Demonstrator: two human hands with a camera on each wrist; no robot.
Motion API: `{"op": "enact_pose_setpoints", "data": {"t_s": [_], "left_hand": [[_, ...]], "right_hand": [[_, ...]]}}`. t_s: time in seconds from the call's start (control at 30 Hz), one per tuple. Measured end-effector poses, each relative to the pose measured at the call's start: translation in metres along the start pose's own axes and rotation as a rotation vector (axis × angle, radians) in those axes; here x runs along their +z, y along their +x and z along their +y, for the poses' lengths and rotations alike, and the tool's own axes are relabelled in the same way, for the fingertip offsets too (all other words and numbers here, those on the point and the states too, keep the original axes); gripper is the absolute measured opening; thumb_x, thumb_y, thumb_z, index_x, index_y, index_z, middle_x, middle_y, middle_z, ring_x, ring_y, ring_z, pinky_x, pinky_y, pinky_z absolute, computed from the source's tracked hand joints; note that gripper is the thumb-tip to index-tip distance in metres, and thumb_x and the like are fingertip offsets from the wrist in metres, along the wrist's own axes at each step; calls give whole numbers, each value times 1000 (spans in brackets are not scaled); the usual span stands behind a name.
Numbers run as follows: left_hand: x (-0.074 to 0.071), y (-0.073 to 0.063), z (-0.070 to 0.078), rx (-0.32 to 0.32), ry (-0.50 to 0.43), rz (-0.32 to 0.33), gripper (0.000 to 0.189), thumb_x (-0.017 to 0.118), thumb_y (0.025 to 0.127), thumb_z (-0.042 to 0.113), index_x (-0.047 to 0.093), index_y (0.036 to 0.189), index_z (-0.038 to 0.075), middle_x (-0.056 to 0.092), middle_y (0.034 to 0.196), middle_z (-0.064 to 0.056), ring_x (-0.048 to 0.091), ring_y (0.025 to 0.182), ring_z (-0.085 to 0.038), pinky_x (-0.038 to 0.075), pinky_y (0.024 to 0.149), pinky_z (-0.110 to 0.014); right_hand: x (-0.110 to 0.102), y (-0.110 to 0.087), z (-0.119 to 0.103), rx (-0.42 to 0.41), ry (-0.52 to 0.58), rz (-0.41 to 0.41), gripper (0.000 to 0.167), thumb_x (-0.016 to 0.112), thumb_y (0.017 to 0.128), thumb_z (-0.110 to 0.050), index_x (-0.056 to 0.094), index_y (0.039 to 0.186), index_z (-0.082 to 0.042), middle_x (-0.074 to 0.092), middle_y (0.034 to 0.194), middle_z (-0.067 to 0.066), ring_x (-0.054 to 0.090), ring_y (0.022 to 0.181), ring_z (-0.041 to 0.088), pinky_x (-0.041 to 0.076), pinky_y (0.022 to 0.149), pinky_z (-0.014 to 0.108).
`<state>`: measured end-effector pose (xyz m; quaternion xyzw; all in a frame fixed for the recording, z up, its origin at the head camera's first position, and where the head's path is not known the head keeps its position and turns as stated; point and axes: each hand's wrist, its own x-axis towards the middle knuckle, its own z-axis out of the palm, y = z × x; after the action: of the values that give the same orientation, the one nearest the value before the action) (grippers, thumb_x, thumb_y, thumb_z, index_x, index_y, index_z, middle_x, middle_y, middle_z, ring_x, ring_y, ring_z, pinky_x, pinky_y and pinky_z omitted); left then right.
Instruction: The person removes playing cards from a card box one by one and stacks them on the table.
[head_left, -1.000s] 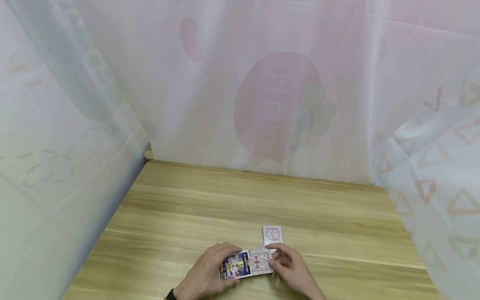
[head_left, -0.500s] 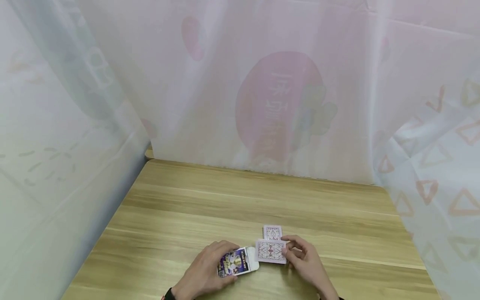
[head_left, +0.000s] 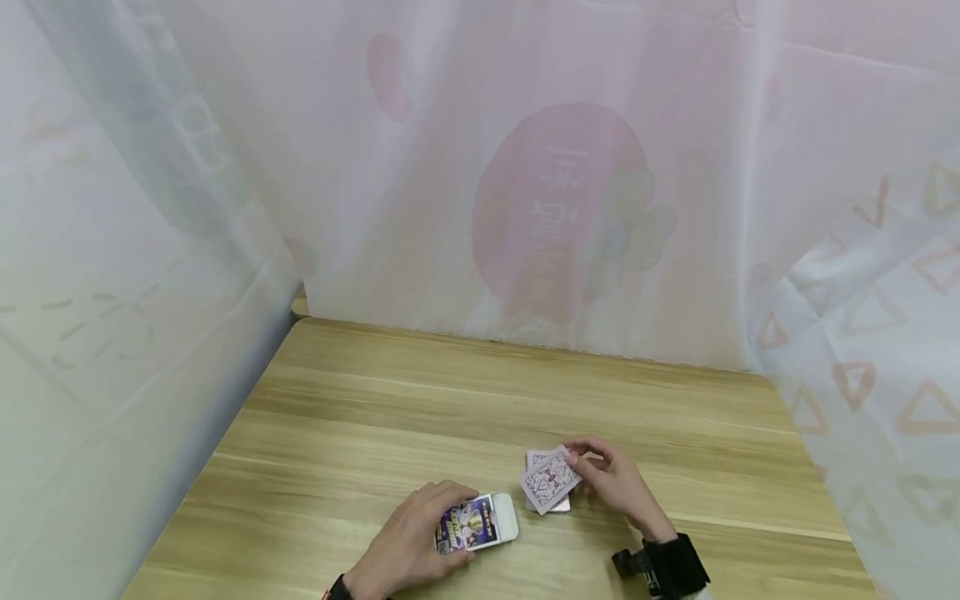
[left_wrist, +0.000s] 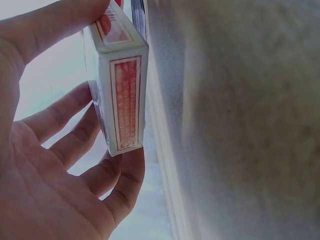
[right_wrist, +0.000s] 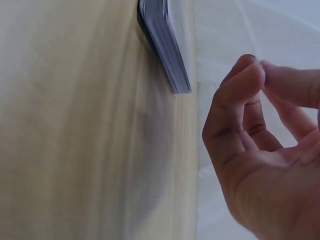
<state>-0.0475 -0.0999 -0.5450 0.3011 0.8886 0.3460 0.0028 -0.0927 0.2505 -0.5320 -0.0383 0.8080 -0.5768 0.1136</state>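
Note:
In the head view my left hand (head_left: 411, 533) grips a purple and white playing-card box (head_left: 467, 525), thumb on one side and fingers on the other. The white flap (head_left: 506, 517) at the box's right end stands out. The left wrist view shows the box's red-printed white end (left_wrist: 126, 102) between thumb and fingers. My right hand (head_left: 613, 482) pinches a playing card (head_left: 551, 479) by its corner, patterned back up and turned at a slant. Under it lies a stack of cards (head_left: 561, 505), partly covered. In the right wrist view the stack (right_wrist: 170, 50) shows its edges, apart from my pinched fingertips (right_wrist: 252, 75).
The wood-grain table (head_left: 420, 400) extends behind and to both sides of the hands. Pale printed curtains (head_left: 420, 208) enclose it at the back, left and right. A black band with a small device (head_left: 667, 567) is on the right wrist.
The right hand has drawn the card out of the box, then carried it right and away from me over the stack, turning it. The left hand and box have hardly moved.

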Motion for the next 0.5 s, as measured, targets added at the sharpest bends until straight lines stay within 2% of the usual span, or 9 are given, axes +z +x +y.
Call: {"op": "enact_pose_setpoints", "data": {"t_s": [0.23, 0.4, 0.5], "left_hand": [[0, 1, -1, -9, 0, -11, 67, 96, 75, 33, 68, 134, 20, 70, 128, 11, 61, 105, -4, 55, 89, -30], [1, 1, -2, -7, 2, -8, 67, 96, 75, 33, 68, 134, 19, 70, 127, 10, 60, 104, -3, 55, 88, -29], [0, 1, -2, -10, 0, -10, 67, 96, 75, 33, 68, 134, 19, 70, 126, 10, 60, 103, -3, 54, 87, -29]], "right_hand": [[-7, 31, 6, -95, -114, -116, 21, 71, 104, -17, 78, 120, -6, 74, 121, 17, 71, 89, 8, 56, 71, 22], [-13, 49, 5, -176, -202, -176, 15, 71, 103, -16, 80, 114, -10, 76, 115, 11, 70, 90, 8, 57, 74, 24], [-14, 54, 3, -180, -226, -212, 14, 71, 103, -17, 81, 112, -13, 77, 111, 9, 67, 83, 9, 55, 68, 23]]}}
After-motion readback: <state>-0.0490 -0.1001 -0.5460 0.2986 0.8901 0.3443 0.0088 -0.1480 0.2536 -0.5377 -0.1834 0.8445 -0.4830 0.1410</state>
